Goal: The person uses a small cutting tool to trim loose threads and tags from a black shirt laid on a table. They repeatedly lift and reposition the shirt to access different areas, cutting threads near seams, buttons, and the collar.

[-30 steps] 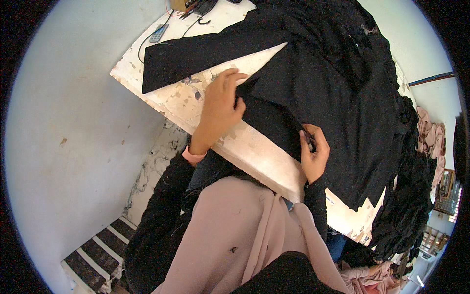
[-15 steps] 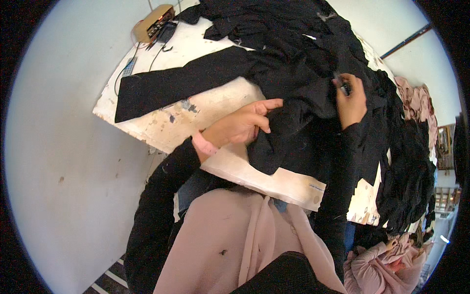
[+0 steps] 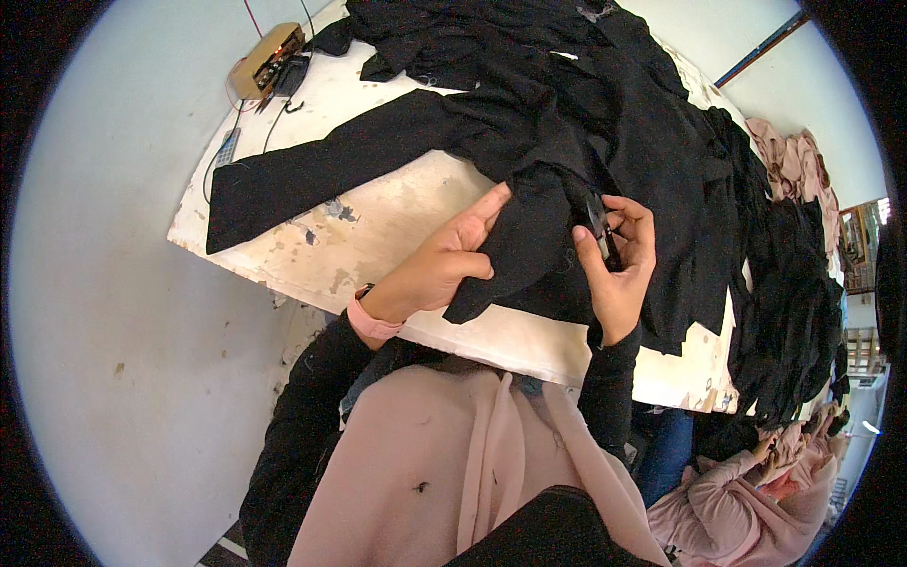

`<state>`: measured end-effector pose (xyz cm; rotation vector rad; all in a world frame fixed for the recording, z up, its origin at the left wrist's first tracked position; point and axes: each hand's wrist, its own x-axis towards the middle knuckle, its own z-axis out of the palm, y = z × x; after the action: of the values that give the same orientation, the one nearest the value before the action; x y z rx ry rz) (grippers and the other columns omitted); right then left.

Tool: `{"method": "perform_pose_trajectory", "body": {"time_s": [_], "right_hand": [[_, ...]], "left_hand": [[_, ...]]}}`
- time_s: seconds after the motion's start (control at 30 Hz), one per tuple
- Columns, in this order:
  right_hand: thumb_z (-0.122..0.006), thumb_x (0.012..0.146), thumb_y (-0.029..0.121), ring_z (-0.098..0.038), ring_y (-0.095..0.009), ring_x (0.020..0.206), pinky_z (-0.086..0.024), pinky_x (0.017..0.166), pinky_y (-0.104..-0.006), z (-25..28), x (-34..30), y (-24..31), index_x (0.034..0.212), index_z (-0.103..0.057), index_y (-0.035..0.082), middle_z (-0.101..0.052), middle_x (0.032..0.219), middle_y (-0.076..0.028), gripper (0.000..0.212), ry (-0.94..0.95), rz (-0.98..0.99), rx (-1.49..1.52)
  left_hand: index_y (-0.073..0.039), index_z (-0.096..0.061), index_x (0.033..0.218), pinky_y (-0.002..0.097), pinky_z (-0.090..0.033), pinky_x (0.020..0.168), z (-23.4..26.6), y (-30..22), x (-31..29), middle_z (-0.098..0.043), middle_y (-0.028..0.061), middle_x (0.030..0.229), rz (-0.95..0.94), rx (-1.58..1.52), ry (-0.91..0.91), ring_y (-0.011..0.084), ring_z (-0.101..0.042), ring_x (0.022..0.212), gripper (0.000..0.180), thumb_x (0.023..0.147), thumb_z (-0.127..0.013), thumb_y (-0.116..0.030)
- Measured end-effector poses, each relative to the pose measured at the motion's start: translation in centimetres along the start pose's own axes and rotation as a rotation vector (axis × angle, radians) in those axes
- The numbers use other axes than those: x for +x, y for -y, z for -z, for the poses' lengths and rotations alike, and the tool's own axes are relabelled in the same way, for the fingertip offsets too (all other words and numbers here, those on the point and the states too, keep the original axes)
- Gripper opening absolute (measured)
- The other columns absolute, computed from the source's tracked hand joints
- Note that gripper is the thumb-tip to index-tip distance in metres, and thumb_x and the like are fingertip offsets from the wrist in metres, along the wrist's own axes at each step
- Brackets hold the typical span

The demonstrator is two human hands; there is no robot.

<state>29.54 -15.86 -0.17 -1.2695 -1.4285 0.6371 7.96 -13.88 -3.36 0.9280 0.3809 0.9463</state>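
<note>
A black garment [image 3: 524,250] lies spread over the near part of the table, one sleeve-like strip [image 3: 321,170] stretching off to the left. My left hand [image 3: 439,255], a pink band at its wrist, rests at the garment's left edge. Its fingers are stretched forward with the thumb apart, touching the cloth. In my right hand [image 3: 624,274] is a small black hand tool [image 3: 605,231], gripped between thumb and fingers just above the cloth. The fingers partly cover it, so its exact kind is unclear. A few loose threads show on the garment.
More black garments [image 3: 501,47] are heaped at the back and right of the worn white table [image 3: 378,222]. A tan box with cables [image 3: 269,61] stands at the far left. Pink cloth [image 3: 789,161] lies at the right, and another person [image 3: 746,501] sits at the lower right.
My right hand has come nearer and leftward with the black tool. My left hand has shifted slightly left, its fingers now at the garment's edge. The cloth between them is rearranged.
</note>
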Motion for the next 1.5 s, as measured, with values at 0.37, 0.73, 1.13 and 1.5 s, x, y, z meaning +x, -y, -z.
{"method": "perform_pose_trajectory", "body": {"time_s": [0.37, 0.73, 1.13, 1.5], "right_hand": [[-0.078, 0.082, 0.027, -0.070, -0.033, 0.083, -0.057, 0.067, -0.0405, 4.2, -3.2, -7.3, 0.134, -0.051, 0.014, -0.056, 0.116, -0.011, 0.059, -0.166, 0.036, -1.066], [-0.077, 0.082, 0.014, -0.071, -0.030, 0.095, -0.055, 0.079, -0.0364, 10.1, -10.4, -9.0, 0.110, -0.068, 0.009, -0.070, 0.104, -0.011, 0.029, -0.237, -0.194, -0.775], [-0.075, 0.086, 0.004, -0.064, -0.014, 0.083, -0.050, 0.073, -0.0255, 7.8, -12.8, -8.9, 0.106, -0.068, 0.003, -0.067, 0.096, -0.006, 0.021, -0.164, -0.166, -0.463], [-0.077, 0.088, 0.012, -0.061, -0.021, 0.105, -0.049, 0.092, -0.0322, 13.0, -12.4, -12.2, 0.122, -0.059, -0.003, -0.062, 0.118, -0.012, 0.042, -0.452, -0.358, -0.377]], "left_hand": [[0.004, -0.059, 0.129, 0.0336, -0.044, 0.100, 10.6, -6.0, -4.1, -0.064, 0.0104, 0.128, -0.258, 0.347, -0.870, 0.0200, -0.060, 0.114, 0.044, 0.088, -0.066, -0.012], [-0.008, -0.036, 0.148, 0.0661, -0.026, 0.110, 9.3, -5.6, -6.4, -0.039, 0.0188, 0.151, -0.209, 2.151, -0.818, 0.0364, -0.034, 0.144, 0.076, 0.077, -0.065, -0.006], [-0.008, -0.075, 0.090, 0.0328, -0.053, 0.072, 3.8, 1.4, -2.6, -0.073, 0.0083, 0.084, 0.244, 1.502, -0.179, 0.0206, -0.070, 0.076, 0.019, 0.082, -0.076, -0.026], [-0.008, -0.044, 0.146, 0.0491, -0.049, 0.099, 11.5, -9.0, -19.0, -0.052, 0.0237, 0.143, 0.398, 2.114, -0.986, 0.0443, -0.055, 0.125, 0.068, 0.086, -0.074, -0.019]]}}
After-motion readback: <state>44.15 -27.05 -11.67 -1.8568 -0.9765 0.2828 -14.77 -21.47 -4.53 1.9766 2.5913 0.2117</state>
